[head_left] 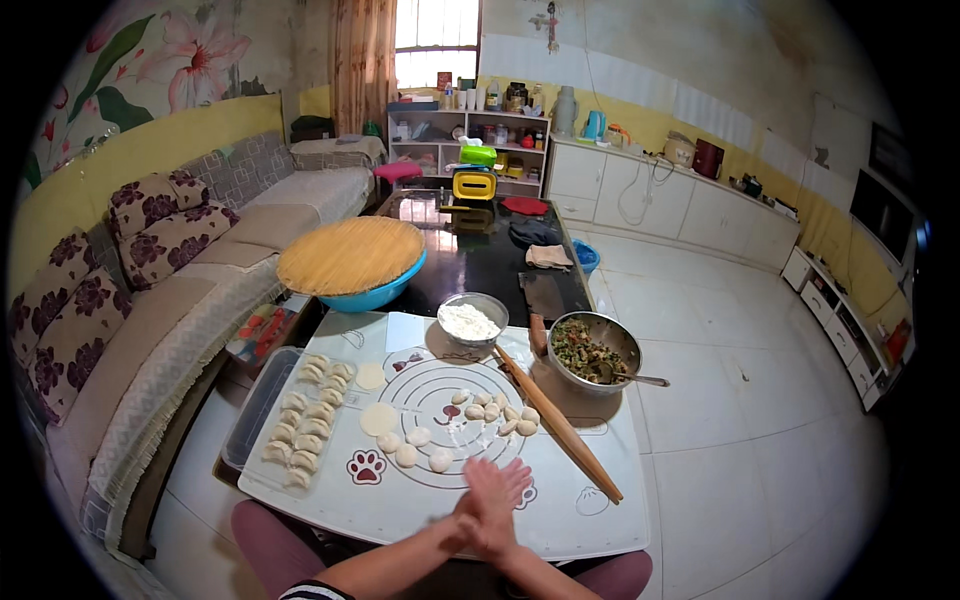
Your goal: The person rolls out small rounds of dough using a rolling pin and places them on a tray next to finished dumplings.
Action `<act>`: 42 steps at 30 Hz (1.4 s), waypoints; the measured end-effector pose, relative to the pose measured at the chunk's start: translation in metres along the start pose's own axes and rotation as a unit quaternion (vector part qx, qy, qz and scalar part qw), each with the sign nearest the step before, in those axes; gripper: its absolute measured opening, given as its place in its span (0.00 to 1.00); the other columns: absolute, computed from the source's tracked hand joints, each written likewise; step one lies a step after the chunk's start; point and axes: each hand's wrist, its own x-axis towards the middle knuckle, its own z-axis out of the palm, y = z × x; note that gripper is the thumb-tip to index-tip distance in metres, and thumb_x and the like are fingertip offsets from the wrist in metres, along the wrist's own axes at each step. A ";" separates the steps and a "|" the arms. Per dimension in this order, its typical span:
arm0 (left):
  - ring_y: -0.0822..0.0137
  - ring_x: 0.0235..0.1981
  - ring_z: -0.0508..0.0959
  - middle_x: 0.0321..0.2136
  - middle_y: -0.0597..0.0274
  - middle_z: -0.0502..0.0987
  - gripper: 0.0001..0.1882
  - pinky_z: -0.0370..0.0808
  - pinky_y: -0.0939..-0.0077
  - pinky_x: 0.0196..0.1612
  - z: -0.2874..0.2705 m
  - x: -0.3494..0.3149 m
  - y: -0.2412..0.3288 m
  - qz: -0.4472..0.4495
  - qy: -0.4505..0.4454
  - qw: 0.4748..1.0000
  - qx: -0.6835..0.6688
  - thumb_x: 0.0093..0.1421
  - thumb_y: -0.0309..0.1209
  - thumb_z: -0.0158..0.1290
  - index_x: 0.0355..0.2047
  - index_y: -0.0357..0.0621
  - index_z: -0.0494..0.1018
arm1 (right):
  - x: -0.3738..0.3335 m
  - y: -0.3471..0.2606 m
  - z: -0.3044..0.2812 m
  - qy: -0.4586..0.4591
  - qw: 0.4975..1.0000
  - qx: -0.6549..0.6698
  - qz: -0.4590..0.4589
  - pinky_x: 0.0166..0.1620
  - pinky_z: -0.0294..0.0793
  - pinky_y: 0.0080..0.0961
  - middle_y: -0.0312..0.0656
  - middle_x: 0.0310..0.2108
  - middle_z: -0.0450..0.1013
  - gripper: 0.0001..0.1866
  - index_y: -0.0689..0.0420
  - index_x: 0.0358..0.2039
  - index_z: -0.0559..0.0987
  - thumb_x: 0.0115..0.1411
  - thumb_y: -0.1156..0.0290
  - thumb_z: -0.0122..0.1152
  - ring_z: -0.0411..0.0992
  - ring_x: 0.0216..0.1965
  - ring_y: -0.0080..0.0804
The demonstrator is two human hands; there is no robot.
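Note:
Over the near edge of the white dough mat (330,505), my two hands meet. My right hand (497,492) has its fingers stretched out. My left hand (466,522) presses against its palm side; its fingers are mostly hidden, and whether anything lies between the palms I cannot tell. Just beyond are flattened dough discs (440,459) and a cluster of small dough pieces (490,411). Two rolled wrappers (379,419) lie left of these. A wooden rolling pin (560,425) rests slantwise to the right. Several shaped dumplings (305,430) sit in rows in a clear tray at left.
A bowl of flour (470,318) stands at the mat's far edge. Right of it is a metal bowl of chopped filling (590,350) with a spoon. A woven round lid (350,255) covers a blue basin (375,294). A sofa (200,290) runs along the left.

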 end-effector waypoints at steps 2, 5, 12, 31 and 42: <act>0.64 0.62 0.58 0.62 0.56 0.56 0.34 0.52 0.72 0.64 0.018 -0.011 0.007 -0.098 0.094 0.990 0.021 0.66 0.49 0.37 0.64 0.40 0.48 | 0.021 0.001 -0.014 0.064 0.996 0.005 0.057 0.66 0.39 0.46 0.52 0.63 0.54 0.36 0.60 0.63 0.58 0.59 0.52 0.50 0.49 0.66 0.50; 0.67 0.59 0.61 0.59 0.57 0.60 0.31 0.56 0.72 0.63 0.024 -0.011 0.020 -0.168 0.155 0.970 -0.081 0.66 0.45 0.40 0.63 0.39 0.52 | 0.009 0.016 -0.019 0.043 0.994 -0.059 0.077 0.65 0.40 0.47 0.53 0.63 0.53 0.38 0.59 0.63 0.58 0.60 0.46 0.47 0.48 0.66 0.50; 0.65 0.60 0.62 0.59 0.55 0.61 0.28 0.57 0.71 0.63 0.011 -0.025 0.005 -0.122 0.086 0.987 -0.060 0.66 0.39 0.38 0.63 0.40 0.51 | 0.023 -0.002 -0.015 0.025 0.998 -0.030 0.039 0.66 0.37 0.47 0.52 0.64 0.52 0.42 0.62 0.62 0.57 0.60 0.39 0.40 0.45 0.67 0.50; 0.50 0.67 0.46 0.65 0.47 0.48 0.41 0.46 0.49 0.64 -0.013 0.016 0.024 -0.018 -0.216 0.531 0.819 0.62 0.56 0.38 0.65 0.38 0.45 | 0.042 0.040 -0.071 0.121 0.977 -0.143 0.104 0.66 0.36 0.47 0.51 0.64 0.51 0.34 0.60 0.63 0.55 0.63 0.51 0.44 0.46 0.67 0.49; 0.52 0.68 0.43 0.65 0.46 0.47 0.44 0.40 0.45 0.65 -0.015 0.010 0.032 -0.030 -0.208 0.477 0.853 0.60 0.62 0.35 0.62 0.35 0.51 | 0.075 0.123 -0.046 -0.076 0.946 -0.311 -0.048 0.64 0.49 0.46 0.50 0.57 0.63 0.10 0.57 0.35 0.77 0.50 0.70 0.60 0.55 0.63 0.48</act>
